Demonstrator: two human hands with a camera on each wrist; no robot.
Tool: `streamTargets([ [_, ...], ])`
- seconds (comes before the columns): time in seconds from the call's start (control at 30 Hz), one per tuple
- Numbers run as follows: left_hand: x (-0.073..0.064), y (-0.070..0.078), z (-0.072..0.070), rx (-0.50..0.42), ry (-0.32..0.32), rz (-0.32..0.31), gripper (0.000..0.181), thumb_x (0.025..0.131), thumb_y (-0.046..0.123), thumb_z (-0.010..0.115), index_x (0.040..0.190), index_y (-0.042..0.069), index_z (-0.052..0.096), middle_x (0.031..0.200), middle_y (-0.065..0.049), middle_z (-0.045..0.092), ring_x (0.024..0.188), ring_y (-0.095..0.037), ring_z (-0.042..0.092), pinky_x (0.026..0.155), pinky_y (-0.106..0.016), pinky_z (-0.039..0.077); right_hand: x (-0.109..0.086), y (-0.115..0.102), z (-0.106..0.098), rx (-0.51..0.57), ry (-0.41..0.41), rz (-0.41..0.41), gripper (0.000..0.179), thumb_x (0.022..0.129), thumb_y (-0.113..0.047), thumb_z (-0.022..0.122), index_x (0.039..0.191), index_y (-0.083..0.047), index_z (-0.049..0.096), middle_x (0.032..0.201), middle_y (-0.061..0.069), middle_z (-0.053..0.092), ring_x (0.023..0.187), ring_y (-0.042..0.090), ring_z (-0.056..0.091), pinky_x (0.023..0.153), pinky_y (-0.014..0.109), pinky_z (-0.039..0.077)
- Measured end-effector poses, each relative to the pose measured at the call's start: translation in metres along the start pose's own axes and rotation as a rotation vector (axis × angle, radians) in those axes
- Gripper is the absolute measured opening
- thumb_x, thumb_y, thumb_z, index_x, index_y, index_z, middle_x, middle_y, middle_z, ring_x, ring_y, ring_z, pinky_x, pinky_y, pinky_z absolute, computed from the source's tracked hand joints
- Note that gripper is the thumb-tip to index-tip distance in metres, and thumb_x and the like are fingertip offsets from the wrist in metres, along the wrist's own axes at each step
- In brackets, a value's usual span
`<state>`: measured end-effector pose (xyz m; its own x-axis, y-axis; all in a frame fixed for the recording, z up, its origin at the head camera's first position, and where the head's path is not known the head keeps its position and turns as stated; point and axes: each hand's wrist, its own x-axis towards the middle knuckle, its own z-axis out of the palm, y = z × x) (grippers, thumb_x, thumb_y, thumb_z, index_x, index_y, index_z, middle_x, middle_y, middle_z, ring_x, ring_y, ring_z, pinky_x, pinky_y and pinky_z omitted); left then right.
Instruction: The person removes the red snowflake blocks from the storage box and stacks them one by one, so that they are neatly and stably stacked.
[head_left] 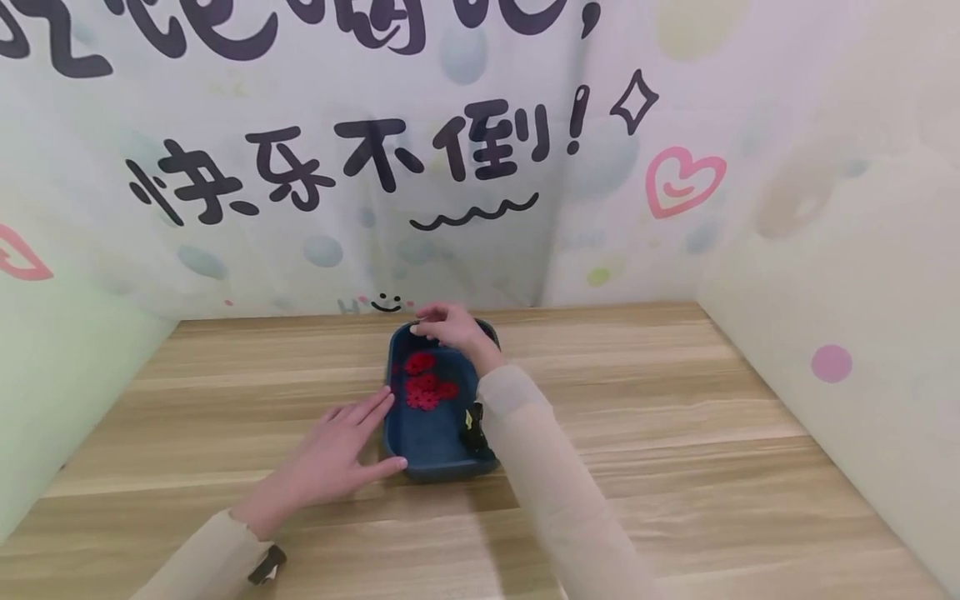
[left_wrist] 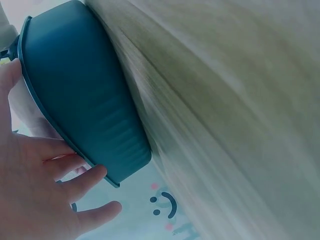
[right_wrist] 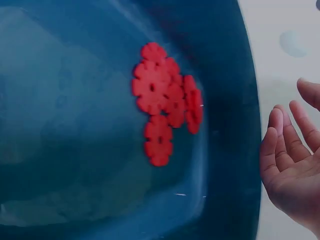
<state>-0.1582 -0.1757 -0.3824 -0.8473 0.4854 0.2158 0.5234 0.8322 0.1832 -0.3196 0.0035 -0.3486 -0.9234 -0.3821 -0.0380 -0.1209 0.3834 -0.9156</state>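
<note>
A dark blue plastic basin [head_left: 435,439] sits on the wooden table. Inside it, toward the far left side, lie several red flower-shaped plastic pieces [head_left: 423,392]. In the right wrist view the notched red pieces [right_wrist: 152,87] overlap, and one leans on the basin wall. My left hand [head_left: 333,450] touches the basin's left side with spread, straight fingers and the thumb near the front corner. Over the basin's far end is my right hand [head_left: 452,327], its fingers loosely bent and nothing between them. Its palm [right_wrist: 295,175] shows empty beside the rim.
The wooden table top [head_left: 637,450] ends at a back wall sheet [head_left: 480,250] with dark lettering, and a white side wall [head_left: 847,275] bounds it on the right. Dark wrist-camera mounts [head_left: 267,565] are fixed on the sleeves.
</note>
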Motion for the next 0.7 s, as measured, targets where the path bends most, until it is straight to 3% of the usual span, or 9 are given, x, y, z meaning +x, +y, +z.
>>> streamTargets([
  [0.3, 0.002, 0.000, 0.001, 0.007, -0.003, -0.003, 0.082, 0.077, 0.060, 0.051, 0.134, 0.003, 0.036, 0.139, -0.010, 0.031, 0.117, -0.030, 0.038, 0.092, -0.053, 0.028, 0.000, 0.020, 0.009, -0.155, 0.005, 0.051, 0.030, 0.081, -0.020, 0.064, 0.108, -0.008, 0.061, 0.092, 0.003, 0.060, 0.078, 0.017, 0.054, 0.065, 0.027, 0.046],
  [0.53, 0.002, 0.002, -0.001, 0.010, -0.014, -0.007, 0.081, 0.077, 0.059, 0.053, 0.135, 0.004, 0.036, 0.139, -0.010, 0.031, 0.118, -0.030, 0.038, 0.093, -0.052, 0.028, -0.001, 0.029, 0.015, -0.269, 0.021, 0.059, 0.029, 0.080, -0.018, 0.065, 0.107, -0.008, 0.063, 0.095, 0.003, 0.061, 0.087, 0.016, 0.054, 0.077, 0.029, 0.044],
  [0.7, 0.001, 0.002, -0.001, 0.011, -0.008, -0.006, 0.080, 0.077, 0.057, 0.054, 0.134, 0.003, 0.037, 0.138, -0.011, 0.033, 0.118, -0.030, 0.038, 0.092, -0.053, 0.028, -0.002, 0.035, 0.023, -0.287, 0.039, 0.097, 0.027, 0.082, -0.019, 0.063, 0.107, -0.011, 0.062, 0.099, 0.003, 0.059, 0.090, 0.017, 0.053, 0.080, 0.032, 0.043],
])
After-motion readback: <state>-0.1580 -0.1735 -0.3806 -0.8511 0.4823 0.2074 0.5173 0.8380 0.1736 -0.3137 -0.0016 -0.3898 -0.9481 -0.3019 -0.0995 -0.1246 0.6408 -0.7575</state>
